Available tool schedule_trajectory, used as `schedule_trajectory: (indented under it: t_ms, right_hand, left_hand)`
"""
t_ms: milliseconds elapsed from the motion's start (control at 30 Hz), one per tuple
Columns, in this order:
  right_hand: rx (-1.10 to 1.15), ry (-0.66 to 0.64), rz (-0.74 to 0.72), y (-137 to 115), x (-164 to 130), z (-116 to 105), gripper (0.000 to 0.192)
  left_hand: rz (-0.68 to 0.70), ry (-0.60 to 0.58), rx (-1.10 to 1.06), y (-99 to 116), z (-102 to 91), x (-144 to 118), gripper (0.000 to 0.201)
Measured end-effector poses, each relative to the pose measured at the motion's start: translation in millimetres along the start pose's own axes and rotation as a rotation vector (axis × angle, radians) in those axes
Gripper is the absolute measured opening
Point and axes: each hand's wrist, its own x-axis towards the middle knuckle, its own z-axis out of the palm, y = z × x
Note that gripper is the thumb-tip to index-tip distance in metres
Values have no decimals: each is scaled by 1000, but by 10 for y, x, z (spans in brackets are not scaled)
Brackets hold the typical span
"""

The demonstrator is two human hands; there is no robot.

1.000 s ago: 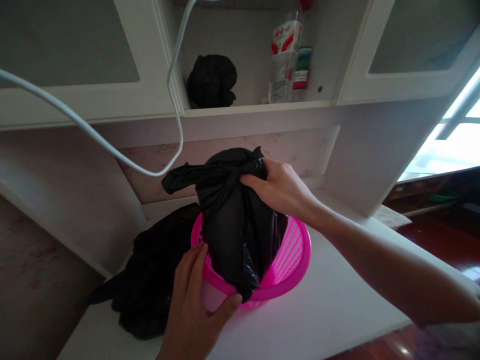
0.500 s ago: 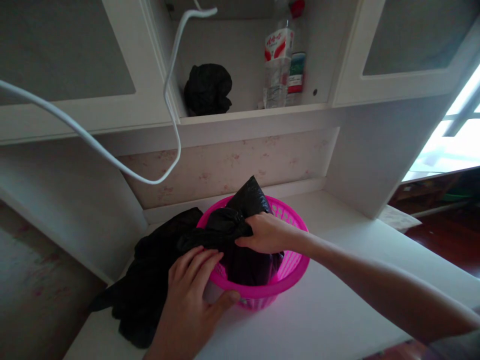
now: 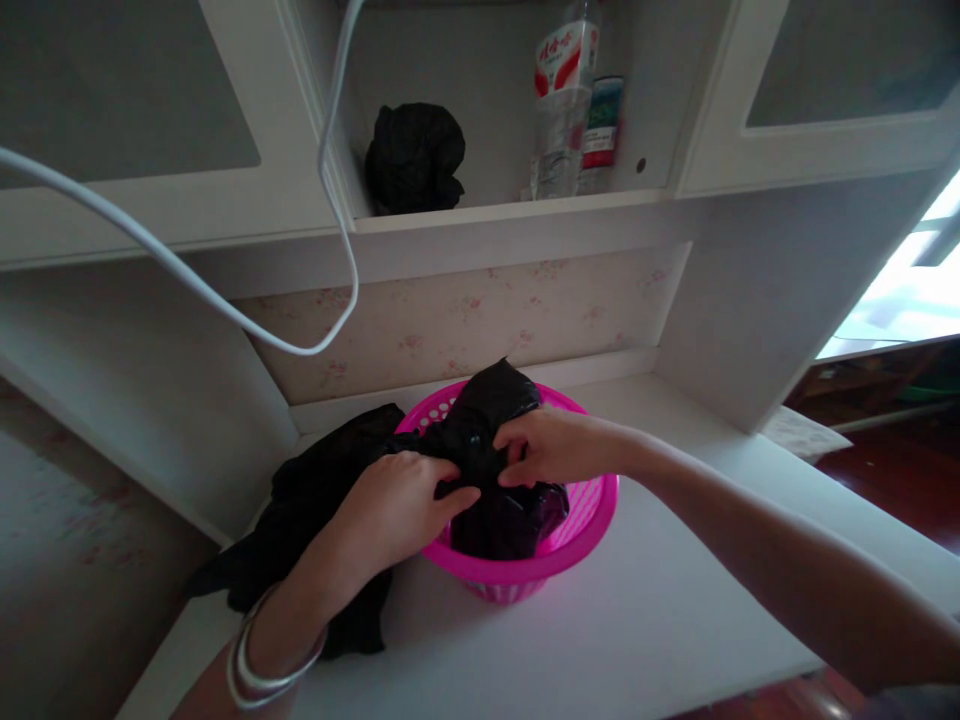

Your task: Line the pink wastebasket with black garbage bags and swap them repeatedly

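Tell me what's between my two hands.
Part of the black bag in the pink basket lies between your left hand and right hand, as the head view shows.

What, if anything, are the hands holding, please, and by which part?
The left hand and right hand both appear to pinch the black bag in the basket by bunched plastic near its middle.

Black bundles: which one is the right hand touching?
The black bundle inside the pink basket; the counter bundle lies left of it, the shelf bundle above.
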Motion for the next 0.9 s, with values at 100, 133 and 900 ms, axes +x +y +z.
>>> schedule_trajectory:
  t_ms: [100,133,900]
  right_hand:
    - [73,24,17,-11,-29,37,16]
    - [94,31,26,-21,-41,54,16]
    - [-410,213,-268,336,-116,-232,25]
  left_hand:
    - [-22,-56,92,65,-32,125,44]
    - [-24,-45,104,81,-22,164,43]
    - [-23,220,119,-282,21,188,22]
